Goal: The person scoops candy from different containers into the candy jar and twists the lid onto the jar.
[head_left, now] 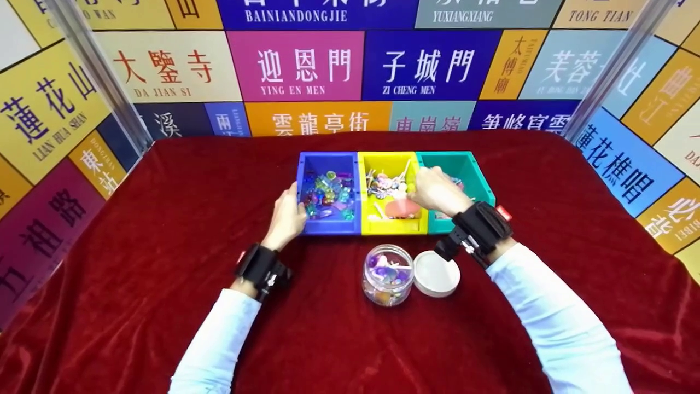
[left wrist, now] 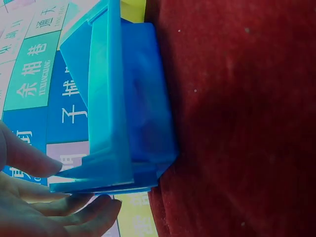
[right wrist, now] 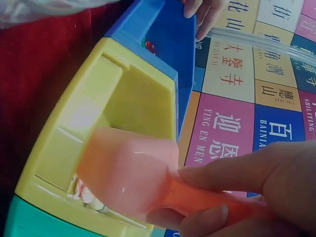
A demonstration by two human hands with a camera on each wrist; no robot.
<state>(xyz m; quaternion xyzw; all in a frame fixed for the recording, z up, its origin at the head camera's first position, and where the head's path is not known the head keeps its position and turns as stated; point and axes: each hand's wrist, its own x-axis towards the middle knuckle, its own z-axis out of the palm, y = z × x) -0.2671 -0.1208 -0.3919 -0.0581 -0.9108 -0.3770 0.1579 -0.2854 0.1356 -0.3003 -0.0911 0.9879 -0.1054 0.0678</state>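
My right hand grips the handle of a pinkish-orange scoop. The scoop's bowl hangs over the front part of a yellow bin, which contains lollipops with white sticks. My left hand holds the left wall of a blue bin, the thumb on one side of its rim and the fingers on the other, as the left wrist view shows. Colourful translucent gems lie in the blue bin. Whatever sits in the scoop's bowl is hidden.
A teal bin adjoins the yellow one on the right, partly covered by my right hand. Nearer me stands an open clear jar holding gems and lollipops, with a white lid to its right. Red cloth covers the table.
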